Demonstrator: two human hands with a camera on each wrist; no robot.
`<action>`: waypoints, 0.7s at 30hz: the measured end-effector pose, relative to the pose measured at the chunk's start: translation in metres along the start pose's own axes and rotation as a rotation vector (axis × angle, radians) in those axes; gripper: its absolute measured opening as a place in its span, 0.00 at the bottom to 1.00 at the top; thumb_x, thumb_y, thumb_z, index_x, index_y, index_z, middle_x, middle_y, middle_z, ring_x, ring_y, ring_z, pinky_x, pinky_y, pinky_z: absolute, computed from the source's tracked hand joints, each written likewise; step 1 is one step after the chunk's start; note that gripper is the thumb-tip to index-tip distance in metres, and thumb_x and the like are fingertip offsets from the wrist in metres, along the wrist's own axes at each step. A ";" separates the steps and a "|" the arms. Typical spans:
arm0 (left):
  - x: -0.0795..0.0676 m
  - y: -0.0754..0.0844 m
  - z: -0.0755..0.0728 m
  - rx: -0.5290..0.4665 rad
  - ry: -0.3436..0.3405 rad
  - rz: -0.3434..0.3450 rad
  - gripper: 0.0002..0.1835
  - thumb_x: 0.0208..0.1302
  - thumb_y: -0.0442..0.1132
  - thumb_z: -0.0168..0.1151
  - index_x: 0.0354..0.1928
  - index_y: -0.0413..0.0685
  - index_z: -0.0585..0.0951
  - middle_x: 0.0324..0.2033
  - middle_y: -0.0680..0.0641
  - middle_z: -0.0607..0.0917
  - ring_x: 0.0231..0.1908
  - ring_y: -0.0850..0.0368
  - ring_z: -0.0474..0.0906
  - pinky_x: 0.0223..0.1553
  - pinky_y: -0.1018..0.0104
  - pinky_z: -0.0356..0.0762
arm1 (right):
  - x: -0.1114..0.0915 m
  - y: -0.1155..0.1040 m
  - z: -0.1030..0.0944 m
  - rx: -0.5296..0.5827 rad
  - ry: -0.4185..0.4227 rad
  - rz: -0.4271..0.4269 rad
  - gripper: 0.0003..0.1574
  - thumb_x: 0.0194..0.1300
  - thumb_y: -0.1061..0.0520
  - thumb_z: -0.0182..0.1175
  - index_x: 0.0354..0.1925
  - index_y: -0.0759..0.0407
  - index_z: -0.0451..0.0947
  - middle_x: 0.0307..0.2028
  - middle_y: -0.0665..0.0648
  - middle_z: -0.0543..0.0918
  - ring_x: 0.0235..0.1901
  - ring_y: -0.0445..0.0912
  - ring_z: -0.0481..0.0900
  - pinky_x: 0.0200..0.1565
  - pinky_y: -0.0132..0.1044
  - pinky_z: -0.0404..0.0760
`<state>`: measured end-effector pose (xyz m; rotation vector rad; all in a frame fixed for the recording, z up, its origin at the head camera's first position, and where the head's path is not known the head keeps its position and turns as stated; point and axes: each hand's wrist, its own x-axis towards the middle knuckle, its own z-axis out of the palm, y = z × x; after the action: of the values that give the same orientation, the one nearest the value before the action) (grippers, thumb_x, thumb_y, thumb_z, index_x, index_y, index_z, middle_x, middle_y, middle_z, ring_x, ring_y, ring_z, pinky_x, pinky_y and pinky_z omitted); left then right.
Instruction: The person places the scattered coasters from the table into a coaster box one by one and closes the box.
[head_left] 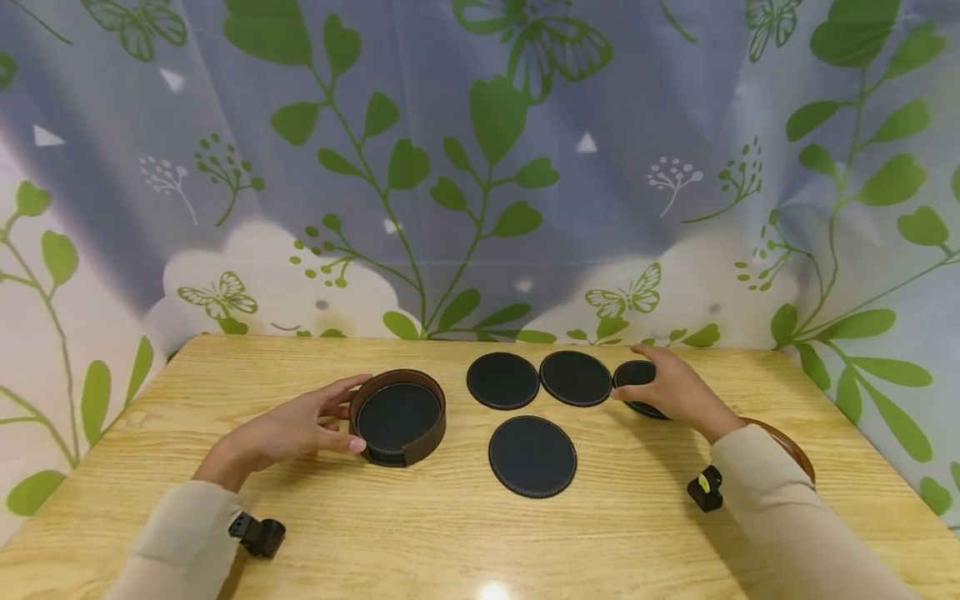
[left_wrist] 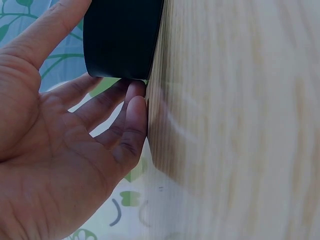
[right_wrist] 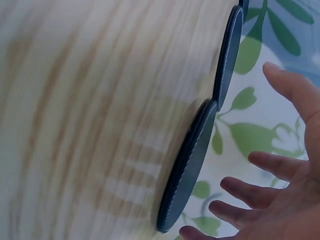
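My left hand point(head_left: 288, 429) holds a round brown leather coaster holder point(head_left: 437, 433) by its left side, thumb near the front and fingers behind. A black coaster point(head_left: 401, 417) lies inside it. In the left wrist view, the fingers meet the holder's dark side wall point(left_wrist: 122, 40). Over the rightmost black coaster point(head_left: 628, 377) hovers my right hand point(head_left: 671, 387), hiding part of it. The right wrist view shows that hand's fingers spread and apart from a coaster point(right_wrist: 192, 172) with stitched edges, which looks layered.
Two black coasters, one at the left point(head_left: 502, 381) and one in the middle point(head_left: 576, 378), lie in the back row. Another coaster point(head_left: 532, 457) lies in front of them. A brown curved rim point(head_left: 787, 446) shows behind the right forearm. A patterned curtain point(head_left: 480, 233) hangs behind the wooden table point(head_left: 450, 533).
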<state>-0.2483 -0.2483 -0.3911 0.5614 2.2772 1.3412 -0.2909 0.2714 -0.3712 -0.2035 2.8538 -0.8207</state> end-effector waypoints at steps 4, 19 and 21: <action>0.000 0.000 0.000 0.009 0.001 -0.003 0.55 0.68 0.45 0.73 0.85 0.48 0.47 0.77 0.31 0.65 0.77 0.26 0.59 0.68 0.32 0.68 | 0.005 0.008 -0.001 0.022 -0.023 0.038 0.64 0.68 0.41 0.71 0.82 0.70 0.48 0.79 0.80 0.51 0.75 0.78 0.53 0.68 0.73 0.64; -0.001 -0.001 -0.001 0.006 0.007 -0.011 0.55 0.67 0.45 0.74 0.85 0.48 0.48 0.78 0.32 0.64 0.78 0.27 0.56 0.70 0.31 0.63 | 0.013 0.016 -0.002 0.025 -0.070 0.075 0.68 0.65 0.43 0.74 0.82 0.70 0.45 0.79 0.81 0.47 0.75 0.79 0.52 0.69 0.73 0.62; 0.000 -0.001 -0.001 0.005 0.010 -0.013 0.55 0.67 0.45 0.74 0.85 0.48 0.49 0.78 0.33 0.64 0.78 0.27 0.56 0.71 0.30 0.63 | 0.012 0.016 -0.002 0.012 -0.069 0.070 0.67 0.65 0.44 0.75 0.82 0.71 0.46 0.79 0.82 0.47 0.74 0.79 0.53 0.69 0.73 0.63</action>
<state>-0.2485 -0.2492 -0.3914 0.5423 2.2893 1.3351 -0.3048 0.2837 -0.3799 -0.1273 2.7742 -0.8013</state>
